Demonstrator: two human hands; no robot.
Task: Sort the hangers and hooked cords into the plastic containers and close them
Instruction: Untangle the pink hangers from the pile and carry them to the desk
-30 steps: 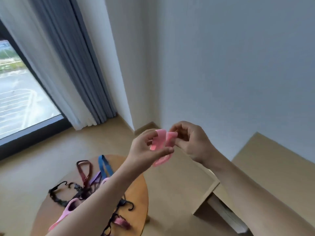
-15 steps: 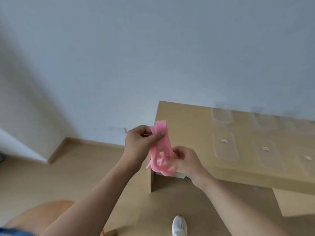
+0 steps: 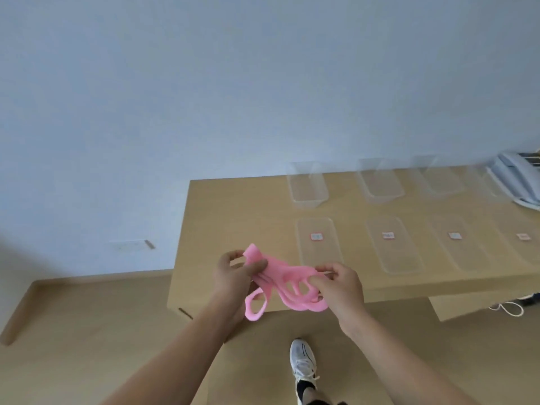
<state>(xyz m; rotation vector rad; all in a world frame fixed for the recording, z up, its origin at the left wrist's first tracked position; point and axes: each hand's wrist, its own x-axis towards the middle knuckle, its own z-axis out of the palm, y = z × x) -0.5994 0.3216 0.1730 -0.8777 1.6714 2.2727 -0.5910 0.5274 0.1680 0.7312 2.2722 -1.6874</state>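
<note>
The pink cord (image 3: 282, 283) hangs bunched between our left hand (image 3: 233, 276) and right hand (image 3: 340, 287), fingers pinching its loops, likely to fit a container (image 3: 306, 187).

Head-worn view, downward over desk (image 3: 239, 217).

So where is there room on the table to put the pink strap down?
The table's left end is bare, from its left edge to the nearest clear container and the labelled lid in front of it. Rightward it is crowded: containers behind, lids in front, a telephone at the far end.
</note>
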